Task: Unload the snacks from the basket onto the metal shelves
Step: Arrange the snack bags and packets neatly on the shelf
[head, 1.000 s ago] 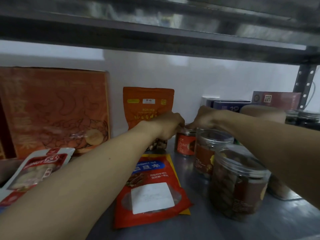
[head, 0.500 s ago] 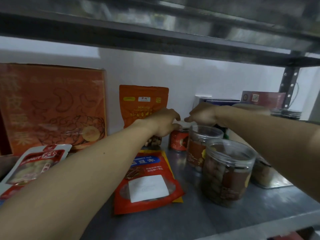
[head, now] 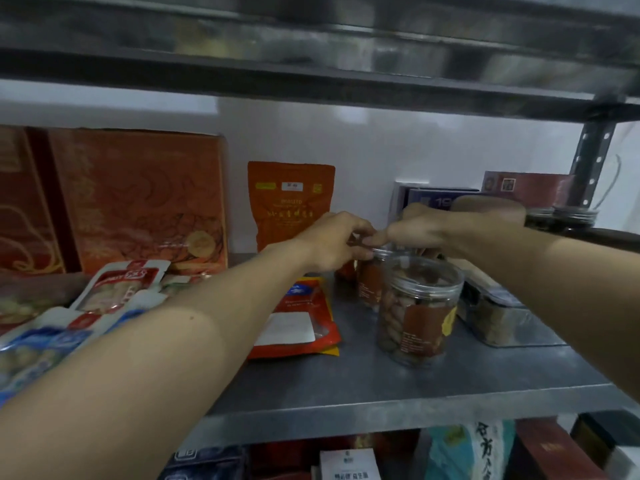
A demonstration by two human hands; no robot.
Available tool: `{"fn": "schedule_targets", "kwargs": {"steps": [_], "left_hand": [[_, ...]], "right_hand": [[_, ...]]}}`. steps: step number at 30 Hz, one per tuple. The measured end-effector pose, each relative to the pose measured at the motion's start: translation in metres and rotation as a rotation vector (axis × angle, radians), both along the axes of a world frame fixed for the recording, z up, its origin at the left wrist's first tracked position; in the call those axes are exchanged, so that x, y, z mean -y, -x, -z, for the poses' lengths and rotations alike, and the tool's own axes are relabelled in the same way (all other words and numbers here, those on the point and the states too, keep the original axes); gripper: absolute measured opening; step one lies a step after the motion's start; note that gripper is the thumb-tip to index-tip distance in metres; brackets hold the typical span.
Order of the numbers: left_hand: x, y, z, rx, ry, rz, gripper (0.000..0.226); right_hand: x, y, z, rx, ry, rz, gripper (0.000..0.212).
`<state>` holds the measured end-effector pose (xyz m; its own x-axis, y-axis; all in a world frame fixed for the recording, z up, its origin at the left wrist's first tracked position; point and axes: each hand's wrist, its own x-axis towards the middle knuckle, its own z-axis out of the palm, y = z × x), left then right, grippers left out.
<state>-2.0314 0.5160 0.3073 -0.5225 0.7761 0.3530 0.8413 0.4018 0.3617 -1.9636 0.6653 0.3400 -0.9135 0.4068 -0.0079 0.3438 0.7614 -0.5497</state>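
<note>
Since a second ago the view has pulled back, showing the front edge of the metal shelf, while both hands stay at centre frame. The left hand and right hand meet, fingers curled, over the rear jar; whether they clamp it I cannot tell. Likely placement is nearly finished. The basket is out of view.

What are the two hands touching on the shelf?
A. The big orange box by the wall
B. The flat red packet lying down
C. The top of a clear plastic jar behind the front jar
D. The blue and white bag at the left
C: the left hand and right hand meet over the lid of the rear clear plastic jar, just behind the front clear round jar of brown snacks.
</note>
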Motion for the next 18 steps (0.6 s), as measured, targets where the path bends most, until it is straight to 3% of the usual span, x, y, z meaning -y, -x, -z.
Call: {"fn": "schedule_targets", "kwargs": {"steps": [4,12,18], "left_hand": [[0.007,0.002,-0.001,-0.097,0.014,-0.034,0.031],[0.003,0.004,-0.006,-0.102,0.029,-0.018,0.012],[-0.001,0.008,-0.008,-0.087,0.013,-0.024,0.017]], "right_hand": [[0.002,0.005,0.003,-0.021,0.071,-0.057,0.06],[-0.002,0.011,0.004,-0.015,0.106,-0.085,0.047],[-0.001,0.017,0.005,-0.025,0.084,-0.08,0.04]]}}
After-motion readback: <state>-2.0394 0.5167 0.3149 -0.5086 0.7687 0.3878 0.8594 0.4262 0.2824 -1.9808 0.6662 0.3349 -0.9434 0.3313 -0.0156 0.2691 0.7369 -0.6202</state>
